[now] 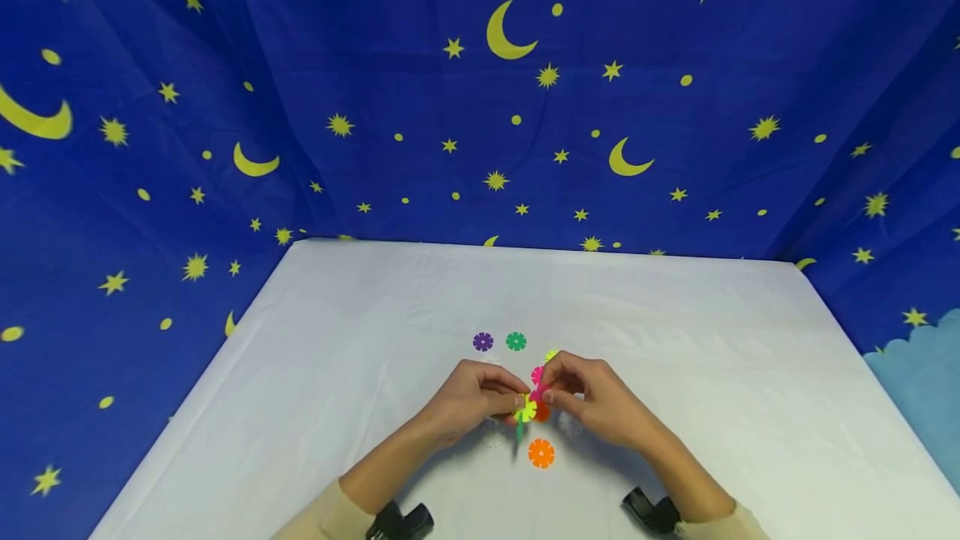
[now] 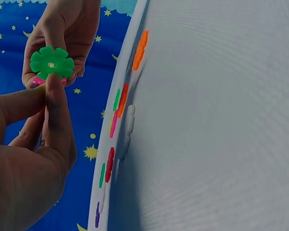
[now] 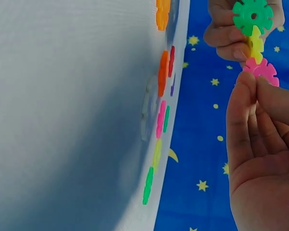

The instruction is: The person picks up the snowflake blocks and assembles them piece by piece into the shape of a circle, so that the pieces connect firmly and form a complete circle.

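Observation:
Both hands meet over the white table, around a small chain of notched plastic discs. My left hand (image 1: pixel 476 397) grips the chain's left end, where a yellow disc (image 1: pixel 528 412) and a green disc (image 2: pixel 38 64) sit. With thumb and index finger, my right hand (image 1: pixel 596 401) pinches a pink disc (image 3: pixel 266 74). In the right wrist view the green disc, the edge-on yellow disc (image 3: pixel 256 47) and the pink disc stand in a row, touching. Whether the pink disc is fully slotted into the yellow one, I cannot tell.
Loose discs lie flat on the table (image 1: pixel 315 407): purple (image 1: pixel 477 342) and green (image 1: pixel 511 342) beyond the hands, orange (image 1: pixel 536 447) nearer, an orange-red one (image 1: pixel 543 413) under the hands. Pale discs (image 3: pixel 144 113) blend into the cloth. A blue star-patterned curtain (image 1: pixel 420 90) stands behind.

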`<state>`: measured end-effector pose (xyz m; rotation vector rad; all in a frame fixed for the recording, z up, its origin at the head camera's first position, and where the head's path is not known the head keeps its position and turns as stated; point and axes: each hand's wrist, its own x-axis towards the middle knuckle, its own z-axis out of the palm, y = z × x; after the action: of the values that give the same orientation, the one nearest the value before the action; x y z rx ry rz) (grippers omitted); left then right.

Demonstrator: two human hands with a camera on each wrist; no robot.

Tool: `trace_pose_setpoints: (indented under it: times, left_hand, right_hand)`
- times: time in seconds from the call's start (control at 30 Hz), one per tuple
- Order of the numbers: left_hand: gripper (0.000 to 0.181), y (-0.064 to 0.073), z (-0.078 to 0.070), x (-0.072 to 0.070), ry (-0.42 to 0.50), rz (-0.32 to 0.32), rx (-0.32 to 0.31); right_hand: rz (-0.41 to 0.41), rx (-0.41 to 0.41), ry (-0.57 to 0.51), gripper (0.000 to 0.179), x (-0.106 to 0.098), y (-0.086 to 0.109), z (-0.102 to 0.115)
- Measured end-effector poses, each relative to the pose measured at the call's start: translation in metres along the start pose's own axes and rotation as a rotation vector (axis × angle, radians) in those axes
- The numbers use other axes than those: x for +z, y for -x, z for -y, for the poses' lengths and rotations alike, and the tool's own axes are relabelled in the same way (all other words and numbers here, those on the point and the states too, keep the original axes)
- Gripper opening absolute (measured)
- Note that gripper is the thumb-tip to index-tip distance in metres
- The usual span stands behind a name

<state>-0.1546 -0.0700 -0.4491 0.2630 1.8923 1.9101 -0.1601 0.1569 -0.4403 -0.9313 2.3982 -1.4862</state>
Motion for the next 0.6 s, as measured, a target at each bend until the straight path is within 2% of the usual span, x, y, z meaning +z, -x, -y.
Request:
trace_pose_setpoints:
  times: [0.47, 0.6]
  left_hand:
    - [0.006, 0.0020, -0.0022, 0.0025, -0.015, -0.004, 0.012]
    - [0.008, 0.0021, -0.0051, 0.0036, -0.016, 0.007, 0.011]
  right_hand:
    - [-0.004, -0.012, 0.055, 0.015, 0.0069, -0.0009, 0.0033]
    - [-0.023, 0.000, 0.033, 0.015, 0.0034, 0.0002, 0.0029]
